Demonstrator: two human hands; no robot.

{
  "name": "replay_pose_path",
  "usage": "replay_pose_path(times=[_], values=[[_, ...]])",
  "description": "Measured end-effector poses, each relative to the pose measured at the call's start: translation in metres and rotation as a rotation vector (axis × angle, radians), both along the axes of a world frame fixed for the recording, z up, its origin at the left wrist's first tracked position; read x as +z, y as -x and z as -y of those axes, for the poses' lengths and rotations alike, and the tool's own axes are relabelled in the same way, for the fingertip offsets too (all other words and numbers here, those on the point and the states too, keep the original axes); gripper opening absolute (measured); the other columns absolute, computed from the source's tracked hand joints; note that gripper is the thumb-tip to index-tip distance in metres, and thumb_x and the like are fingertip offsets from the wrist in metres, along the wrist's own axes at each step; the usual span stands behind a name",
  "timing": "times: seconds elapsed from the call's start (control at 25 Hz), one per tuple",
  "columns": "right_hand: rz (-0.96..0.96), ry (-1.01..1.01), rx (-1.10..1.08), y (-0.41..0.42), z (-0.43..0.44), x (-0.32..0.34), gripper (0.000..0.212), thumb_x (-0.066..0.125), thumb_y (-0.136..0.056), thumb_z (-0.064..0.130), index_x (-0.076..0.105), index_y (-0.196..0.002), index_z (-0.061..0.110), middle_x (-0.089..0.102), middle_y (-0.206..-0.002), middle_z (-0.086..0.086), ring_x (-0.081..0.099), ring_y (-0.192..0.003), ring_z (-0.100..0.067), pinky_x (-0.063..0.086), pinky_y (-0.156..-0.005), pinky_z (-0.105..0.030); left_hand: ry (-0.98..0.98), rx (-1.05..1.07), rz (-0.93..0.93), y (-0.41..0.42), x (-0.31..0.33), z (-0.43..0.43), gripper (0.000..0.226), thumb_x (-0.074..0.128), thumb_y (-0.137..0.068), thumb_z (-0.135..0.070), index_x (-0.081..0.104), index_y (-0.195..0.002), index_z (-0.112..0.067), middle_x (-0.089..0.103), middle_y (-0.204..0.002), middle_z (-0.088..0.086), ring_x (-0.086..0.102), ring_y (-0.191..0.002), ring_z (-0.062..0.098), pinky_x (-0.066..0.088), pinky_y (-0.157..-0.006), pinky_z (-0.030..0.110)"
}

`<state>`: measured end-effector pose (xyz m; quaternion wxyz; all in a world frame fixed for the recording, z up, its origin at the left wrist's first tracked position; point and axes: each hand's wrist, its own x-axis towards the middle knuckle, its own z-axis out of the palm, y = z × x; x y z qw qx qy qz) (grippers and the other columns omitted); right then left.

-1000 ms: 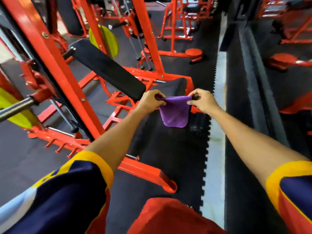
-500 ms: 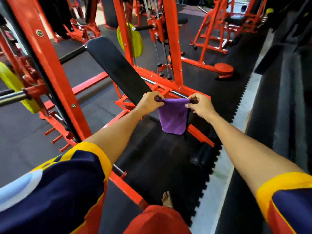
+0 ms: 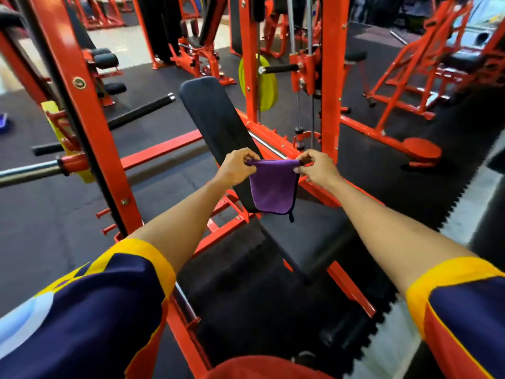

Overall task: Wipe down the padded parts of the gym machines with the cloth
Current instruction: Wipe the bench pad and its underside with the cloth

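Over the last second the person closes on the machine: the black back pad [image 3: 216, 119] now stands straight ahead and the seat pad [image 3: 308, 236] lies just below the arms, where before both sat further off. The grip is unchanged: the left hand [image 3: 236, 166] and right hand [image 3: 317, 168] each pinch a top corner of the purple cloth [image 3: 273, 187], which hangs flat between them in front of where the pads meet, seemingly touching neither. Wiping has not begun; the cloth looks ready to go down on the padding.
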<state>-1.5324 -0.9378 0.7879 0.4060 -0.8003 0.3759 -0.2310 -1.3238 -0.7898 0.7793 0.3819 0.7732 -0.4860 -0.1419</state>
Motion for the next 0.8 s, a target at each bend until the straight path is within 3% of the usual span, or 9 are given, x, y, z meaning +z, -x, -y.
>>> replay_pose_path(times=[0.12, 0.24, 0.36, 0.44, 0.6, 0.8], values=[[-0.015, 0.035, 0.097, -0.055, 0.044, -0.002, 0.024, 0.078, -0.081, -0.006, 0.069, -0.097, 0.009, 0.068, -0.085, -0.001, 0.06, -0.067, -0.007, 0.048, -0.057, -0.015, -0.011, 0.078, 0.031, -0.043, 0.0, 0.023, 0.024, 0.074, -0.084, -0.004, 0.074, -0.105, -0.015, 0.073, -0.1, 0.002, 0.065, -0.088, 0.012, 0.049, -0.079, 0.02], [0.002, 0.058, 0.185, -0.113, 0.093, -0.006, 0.026, 0.08, -0.08, -0.003, 0.067, -0.088, 0.019, 0.07, -0.087, 0.0, 0.062, -0.073, -0.011, 0.047, -0.06, -0.013, -0.031, 0.132, 0.053, -0.087, -0.002, 0.052, 0.022, 0.076, -0.085, -0.007, 0.074, -0.105, -0.015, 0.074, -0.098, 0.003, 0.069, -0.089, 0.015, 0.056, -0.083, 0.027], [0.055, 0.061, 0.225, -0.173, 0.138, -0.008, 0.022, 0.08, -0.079, -0.003, 0.07, -0.089, 0.014, 0.069, -0.085, -0.001, 0.06, -0.063, 0.004, 0.046, -0.057, -0.009, -0.028, 0.186, 0.079, -0.132, 0.001, 0.084, 0.022, 0.078, -0.083, -0.007, 0.073, -0.103, -0.015, 0.075, -0.099, 0.006, 0.072, -0.091, 0.02, 0.059, -0.088, 0.037], [0.097, 0.038, 0.25, -0.208, 0.162, -0.005, 0.02, 0.078, -0.08, -0.007, 0.071, -0.095, 0.005, 0.067, -0.08, 0.0, 0.058, -0.059, 0.008, 0.044, -0.057, -0.007, -0.051, 0.234, 0.081, -0.16, 0.007, 0.103, 0.022, 0.08, -0.082, -0.005, 0.073, -0.101, -0.014, 0.076, -0.098, 0.008, 0.072, -0.091, 0.024, 0.059, -0.088, 0.039], [0.142, 0.025, 0.324, -0.267, 0.192, -0.001, 0.023, 0.074, -0.083, -0.011, 0.067, -0.094, 0.008, 0.061, -0.076, 0.005, 0.053, -0.054, 0.018, 0.04, -0.061, -0.004, -0.045, 0.334, 0.101, -0.212, 0.017, 0.132, 0.021, 0.079, -0.08, -0.005, 0.073, -0.096, -0.018, 0.076, -0.091, 0.005, 0.073, -0.085, 0.02, 0.061, -0.081, 0.037], [0.16, 0.009, 0.337, -0.351, 0.238, -0.015, 0.03, 0.083, -0.079, 0.006, 0.067, -0.079, 0.03, 0.069, -0.077, 0.011, 0.06, -0.067, -0.001, 0.05, -0.072, -0.028, -0.086, 0.355, 0.138, -0.281, 0.03, 0.164, 0.018, 0.076, -0.081, -0.005, 0.075, -0.095, -0.017, 0.075, -0.086, 0.001, 0.071, -0.08, 0.015, 0.059, -0.084, 0.034]])
